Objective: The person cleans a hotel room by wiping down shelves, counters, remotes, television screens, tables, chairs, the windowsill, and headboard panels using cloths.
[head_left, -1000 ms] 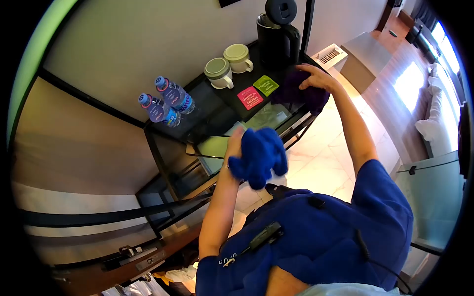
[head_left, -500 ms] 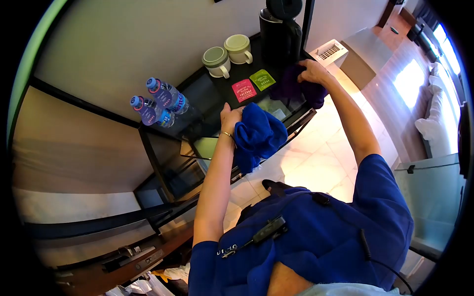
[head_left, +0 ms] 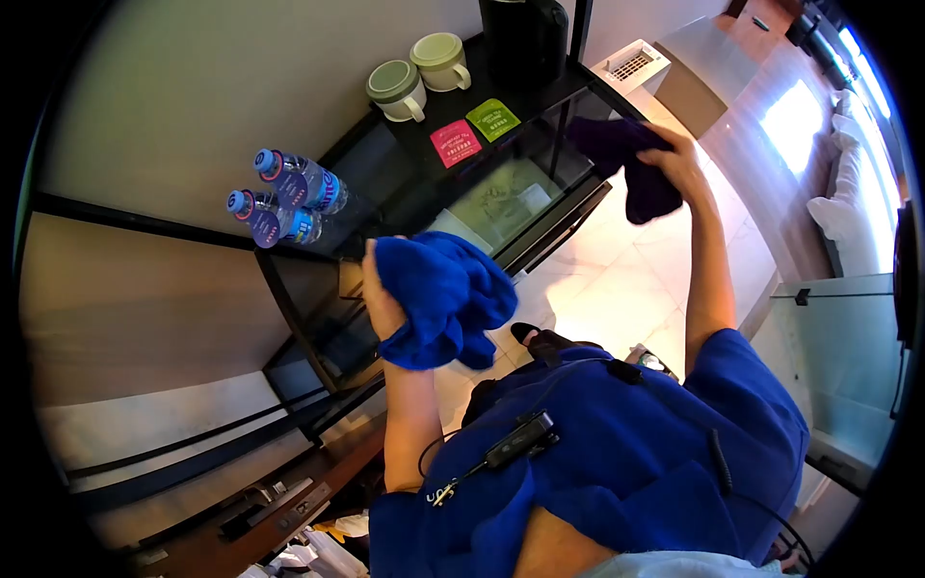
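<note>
My left hand [head_left: 379, 299] is closed round a bunched blue cloth [head_left: 448, 299], which hides most of the fingers and hangs over the wrist. A dark purple cloth [head_left: 631, 164] dangles from my right hand [head_left: 677, 166], its fingers gripping one side, just off the right end of the glass-topped shelf [head_left: 385, 217]. Between the hands, a pink packet [head_left: 455, 144] and a green packet [head_left: 493, 119] lie on a black tray. Two lidded cups [head_left: 397, 91] stand behind them, beside a black kettle [head_left: 523, 43].
Two water bottles [head_left: 299, 183] stand at the shelf's left end against the wall. A white slotted box [head_left: 631, 65] is beyond the right end. Dark metal posts frame the shelf. Light floor tiles [head_left: 617, 275] run along its front, and a glass panel [head_left: 843, 376] stands at far right.
My right hand has lifted the purple cloth off the shelf and drawn it out to the right. My left hand has pulled the blue cloth back toward me and left.
</note>
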`<state>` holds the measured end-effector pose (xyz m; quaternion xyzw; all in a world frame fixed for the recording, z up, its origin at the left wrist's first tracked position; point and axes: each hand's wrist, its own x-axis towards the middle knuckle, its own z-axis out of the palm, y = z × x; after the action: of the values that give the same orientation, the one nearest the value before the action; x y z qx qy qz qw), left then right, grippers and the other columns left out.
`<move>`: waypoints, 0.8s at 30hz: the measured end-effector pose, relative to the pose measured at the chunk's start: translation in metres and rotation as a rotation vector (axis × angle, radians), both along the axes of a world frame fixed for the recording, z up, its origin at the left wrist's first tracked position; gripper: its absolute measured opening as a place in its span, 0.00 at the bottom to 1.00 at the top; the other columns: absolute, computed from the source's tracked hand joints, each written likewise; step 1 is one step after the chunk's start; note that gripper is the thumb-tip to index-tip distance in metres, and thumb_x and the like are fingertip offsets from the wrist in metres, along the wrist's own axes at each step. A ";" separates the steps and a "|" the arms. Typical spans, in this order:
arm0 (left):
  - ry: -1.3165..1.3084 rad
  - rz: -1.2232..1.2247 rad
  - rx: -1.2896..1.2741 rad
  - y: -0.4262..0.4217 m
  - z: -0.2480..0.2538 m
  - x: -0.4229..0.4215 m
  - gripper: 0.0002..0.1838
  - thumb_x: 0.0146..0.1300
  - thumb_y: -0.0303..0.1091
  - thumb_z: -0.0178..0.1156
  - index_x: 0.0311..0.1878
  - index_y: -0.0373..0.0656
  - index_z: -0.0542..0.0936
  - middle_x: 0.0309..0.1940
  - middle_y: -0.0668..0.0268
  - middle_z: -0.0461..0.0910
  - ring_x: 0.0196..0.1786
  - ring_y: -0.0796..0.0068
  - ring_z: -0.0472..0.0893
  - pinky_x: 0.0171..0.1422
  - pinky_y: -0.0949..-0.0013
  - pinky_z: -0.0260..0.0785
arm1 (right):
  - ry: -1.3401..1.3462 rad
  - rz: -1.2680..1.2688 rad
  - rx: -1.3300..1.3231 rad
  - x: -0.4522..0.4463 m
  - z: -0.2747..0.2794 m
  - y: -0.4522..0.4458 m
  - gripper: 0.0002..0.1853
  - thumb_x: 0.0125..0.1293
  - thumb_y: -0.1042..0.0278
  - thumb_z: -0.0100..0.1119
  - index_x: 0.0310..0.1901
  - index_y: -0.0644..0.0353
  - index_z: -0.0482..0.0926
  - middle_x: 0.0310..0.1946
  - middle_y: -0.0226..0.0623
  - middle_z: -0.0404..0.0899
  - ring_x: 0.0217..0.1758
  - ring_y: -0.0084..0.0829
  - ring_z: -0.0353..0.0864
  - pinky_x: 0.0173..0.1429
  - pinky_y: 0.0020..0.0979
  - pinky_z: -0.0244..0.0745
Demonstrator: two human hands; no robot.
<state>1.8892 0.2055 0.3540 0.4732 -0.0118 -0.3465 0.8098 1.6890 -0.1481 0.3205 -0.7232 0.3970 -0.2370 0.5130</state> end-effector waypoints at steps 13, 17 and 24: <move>-1.791 -0.269 0.885 -0.181 -0.054 -0.041 0.42 0.43 0.54 0.73 0.56 0.35 0.72 0.65 0.42 0.58 0.54 0.44 0.69 0.54 0.51 0.65 | 0.005 0.021 0.265 -0.089 0.003 0.040 0.26 0.46 0.74 0.64 0.52 0.67 0.80 0.39 0.36 0.83 0.42 0.28 0.80 0.52 0.28 0.74; -1.867 -0.340 0.728 -0.254 -0.059 -0.032 0.42 0.35 0.57 0.75 0.51 0.40 0.76 0.62 0.50 0.63 0.53 0.50 0.71 0.52 0.51 0.67 | 0.154 0.068 0.276 -0.123 -0.008 0.057 0.28 0.40 0.75 0.63 0.50 0.67 0.80 0.39 0.36 0.83 0.43 0.29 0.80 0.53 0.29 0.74; -1.961 -0.503 0.579 -0.307 -0.086 -0.047 0.13 0.45 0.37 0.64 0.37 0.50 0.83 0.52 0.65 0.73 0.54 0.60 0.71 0.54 0.57 0.64 | 0.228 0.136 0.556 -0.129 -0.027 0.099 0.25 0.38 0.81 0.66 0.46 0.65 0.82 0.35 0.31 0.84 0.36 0.24 0.80 0.46 0.26 0.76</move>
<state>1.8417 -0.1010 0.2681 0.7057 -0.6766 0.0405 0.2064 1.5602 -0.0486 0.2935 -0.6020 0.4523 -0.0015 0.6580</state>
